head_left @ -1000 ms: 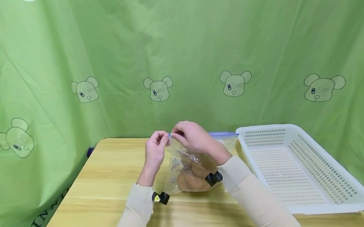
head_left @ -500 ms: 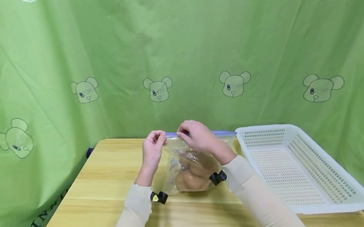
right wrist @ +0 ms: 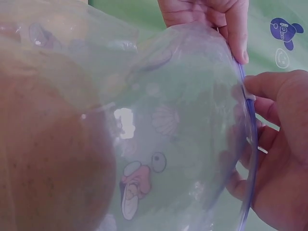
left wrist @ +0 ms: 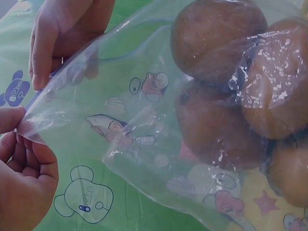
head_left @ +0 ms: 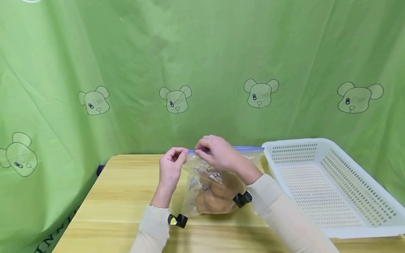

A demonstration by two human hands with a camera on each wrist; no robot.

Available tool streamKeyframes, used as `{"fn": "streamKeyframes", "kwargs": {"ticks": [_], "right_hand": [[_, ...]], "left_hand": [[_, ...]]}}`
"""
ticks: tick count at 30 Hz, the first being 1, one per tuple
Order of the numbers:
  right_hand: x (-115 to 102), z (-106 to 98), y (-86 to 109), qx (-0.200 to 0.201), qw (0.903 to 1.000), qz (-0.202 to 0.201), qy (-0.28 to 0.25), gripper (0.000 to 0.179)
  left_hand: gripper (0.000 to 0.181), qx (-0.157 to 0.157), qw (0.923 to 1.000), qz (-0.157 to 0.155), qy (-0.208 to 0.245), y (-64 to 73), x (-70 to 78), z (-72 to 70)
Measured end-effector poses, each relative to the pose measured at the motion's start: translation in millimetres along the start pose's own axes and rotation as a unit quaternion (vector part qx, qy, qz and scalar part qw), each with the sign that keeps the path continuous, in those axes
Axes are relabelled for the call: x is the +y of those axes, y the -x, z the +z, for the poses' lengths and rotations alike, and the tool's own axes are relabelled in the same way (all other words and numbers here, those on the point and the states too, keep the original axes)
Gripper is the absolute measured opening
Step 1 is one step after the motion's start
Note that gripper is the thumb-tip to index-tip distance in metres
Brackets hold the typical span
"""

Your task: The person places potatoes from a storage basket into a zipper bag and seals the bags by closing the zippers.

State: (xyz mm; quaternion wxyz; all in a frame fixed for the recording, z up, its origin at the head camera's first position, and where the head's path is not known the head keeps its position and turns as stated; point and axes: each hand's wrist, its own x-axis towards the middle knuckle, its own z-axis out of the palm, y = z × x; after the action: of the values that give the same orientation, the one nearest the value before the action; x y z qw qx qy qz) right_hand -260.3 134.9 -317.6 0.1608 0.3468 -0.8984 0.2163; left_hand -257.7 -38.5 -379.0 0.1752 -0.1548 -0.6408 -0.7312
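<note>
A clear zip bag [head_left: 191, 203] with a blue zip strip and printed cartoon figures stands on the table, holding several round brown speckled fruits or vegetables [left wrist: 219, 36]. My left hand [head_left: 169, 166] pinches the top left corner of the bag at the end of the strip. Just right of it, my right hand [head_left: 217, 153] reaches across the front of the bag. Its thumb and finger pinch a small pale slider [right wrist: 249, 94] on the zip strip [right wrist: 252, 139]. To the right of the slider, the two edges of the mouth stand apart in the right wrist view.
A white perforated plastic basket [head_left: 371, 232] stands to the right on the wooden table [head_left: 98, 218], close to the bag's right corner. Behind the table hangs a green curtain [head_left: 209, 48] with bear-head prints. Each wrist carries a small black camera [head_left: 177, 221].
My right hand has slid a little rightward along the zip strip, so the hands are slightly farther apart than a second ago. The bag and basket stay in place.
</note>
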Motion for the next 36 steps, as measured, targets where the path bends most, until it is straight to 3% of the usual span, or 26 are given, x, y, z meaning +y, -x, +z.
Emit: {"fn": "streamKeyframes", "kwargs": {"ticks": [8, 12, 15, 19, 30, 36], "right_hand": [[6.9, -5.3, 6.0, 0.004, 0.9995, -0.012, 0.029, 0.010], [10.2, -11.2, 11.1, -0.002, 0.9992, -0.012, 0.039, 0.010], [13.4, -14.6, 15.1, -0.003, 0.9991, -0.017, 0.039, 0.010], [19.2, -17.3, 20.8, 0.000, 0.9991, -0.019, 0.039, 0.009], [37.8, -29.6, 38.5, 0.002, 0.9985, -0.012, 0.053, 0.010], [47.9, -38.6, 49.7, 0.001, 0.9980, -0.002, 0.063, 0.010]], "left_hand": [[0.011, 0.019, 0.9994, 0.027, -0.005, 0.6, 0.1, 2.7], [0.011, 0.015, 0.9994, 0.029, -0.013, 6.3, 16.5, 4.4], [0.011, 0.010, 0.9996, 0.024, -0.015, 6.5, 18.8, 3.5], [0.010, 0.014, 0.9996, 0.022, -0.010, 1.1, 1.6, 0.1], [0.010, 0.031, 0.9980, 0.050, -0.023, 1.7, -0.1, -3.8], [0.013, 0.032, 0.9982, 0.044, -0.026, 0.4, -1.3, -8.9]]}}
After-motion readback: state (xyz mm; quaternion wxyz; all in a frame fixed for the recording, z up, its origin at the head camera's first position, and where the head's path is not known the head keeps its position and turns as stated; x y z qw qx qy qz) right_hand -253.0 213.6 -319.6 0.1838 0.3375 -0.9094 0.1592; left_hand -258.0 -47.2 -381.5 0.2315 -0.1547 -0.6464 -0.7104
